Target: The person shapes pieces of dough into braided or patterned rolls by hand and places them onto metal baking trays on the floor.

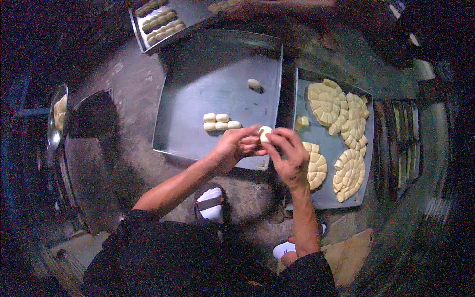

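A small pale piece of dough [264,132] with a darker hollow in its surface is held between my two hands above the front right corner of a large metal tray. My right hand [291,156] pinches it with thumb and fingers. From the other side, my left hand [238,147] grips it at the fingertips, its other fingers loosely curled. On the large tray [198,89], several shaped dough rolls [216,122] lie in two short touching rows just beyond my left hand. A single roll [254,84] lies farther back, apart from them.
At the right, a second metal tray [325,195] bears flat rounds of cut dough [349,173]. A tray of filled rows [166,24] stands at the far left, near another person's arm [277,6]. A metal bowl [58,116] is at the left edge; dark slotted pans [398,148] stand right.
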Demonstrator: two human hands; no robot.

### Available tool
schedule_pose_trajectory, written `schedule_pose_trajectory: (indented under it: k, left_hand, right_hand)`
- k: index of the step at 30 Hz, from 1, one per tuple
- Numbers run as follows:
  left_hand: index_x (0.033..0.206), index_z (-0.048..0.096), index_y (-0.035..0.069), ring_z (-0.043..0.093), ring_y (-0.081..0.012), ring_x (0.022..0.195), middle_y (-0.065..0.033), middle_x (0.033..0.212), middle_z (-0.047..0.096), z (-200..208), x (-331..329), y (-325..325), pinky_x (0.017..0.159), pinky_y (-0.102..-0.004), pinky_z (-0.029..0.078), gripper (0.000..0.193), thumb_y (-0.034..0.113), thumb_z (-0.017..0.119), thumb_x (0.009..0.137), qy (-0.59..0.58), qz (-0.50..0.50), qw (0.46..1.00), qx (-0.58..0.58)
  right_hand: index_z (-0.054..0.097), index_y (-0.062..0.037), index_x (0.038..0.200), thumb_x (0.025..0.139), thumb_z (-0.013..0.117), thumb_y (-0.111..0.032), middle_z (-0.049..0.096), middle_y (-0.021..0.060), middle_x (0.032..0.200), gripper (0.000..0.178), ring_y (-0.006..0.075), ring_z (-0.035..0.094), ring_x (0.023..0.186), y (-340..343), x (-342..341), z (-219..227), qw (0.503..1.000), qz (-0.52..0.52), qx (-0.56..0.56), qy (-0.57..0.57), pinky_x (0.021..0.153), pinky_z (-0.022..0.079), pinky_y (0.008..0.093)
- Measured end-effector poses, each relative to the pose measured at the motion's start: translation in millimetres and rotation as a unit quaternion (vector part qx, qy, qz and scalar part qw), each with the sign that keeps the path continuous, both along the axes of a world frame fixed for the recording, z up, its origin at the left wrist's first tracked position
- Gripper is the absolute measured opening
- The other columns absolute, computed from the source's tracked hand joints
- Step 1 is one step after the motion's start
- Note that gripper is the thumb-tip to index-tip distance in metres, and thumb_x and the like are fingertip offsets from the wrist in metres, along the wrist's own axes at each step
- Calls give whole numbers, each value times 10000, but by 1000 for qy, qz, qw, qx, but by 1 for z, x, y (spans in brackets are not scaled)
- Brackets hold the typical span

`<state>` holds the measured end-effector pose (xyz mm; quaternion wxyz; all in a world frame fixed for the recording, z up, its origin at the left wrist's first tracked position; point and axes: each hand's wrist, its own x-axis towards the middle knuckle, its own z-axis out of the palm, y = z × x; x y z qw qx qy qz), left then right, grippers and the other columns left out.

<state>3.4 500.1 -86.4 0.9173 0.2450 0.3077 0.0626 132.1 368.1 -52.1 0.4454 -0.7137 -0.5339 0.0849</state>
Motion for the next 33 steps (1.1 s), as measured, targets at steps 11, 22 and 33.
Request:
schedule_pose_trajectory:
  k: [11, 22, 33]
  left_hand:
    - [1039, 650, -20, 683, -152, 913, -110, 1009, 719, 16, -57, 23, 774, -306, 553, 235, 101, 731, 855, -40, -25, 793, 607]
    - [1143, 634, -10, 669, -159, 864, -84, 1016, 668, 1, -78, 21, 735, -301, 585, 278, 216, 572, 992, 35, 43, 953, 297]
    - [1271, 559, -1, 657, -155, 951, -91, 1070, 666, -2, -69, 24, 824, -294, 564, 455, 295, 654, 939, 11, -98, 967, 234]
  right_hand:
    - [628, -47, 868, 836, 756, -194, 655, 36, 772, 198, 133, 629, 698, 29, -31, -10, 958, 23, -123, 259, 662, 506, 308]
    - [699, -100, 1151, 878, 694, -181, 644, 117, 1104, 285, 235, 619, 932, 47, -46, -5, 987, 113, -92, 61, 780, 519, 337]
    - [686, -36, 908, 846, 739, -161, 683, 77, 844, 149, 182, 676, 741, 38, -27, -2, 948, 156, -178, 213, 688, 538, 309]
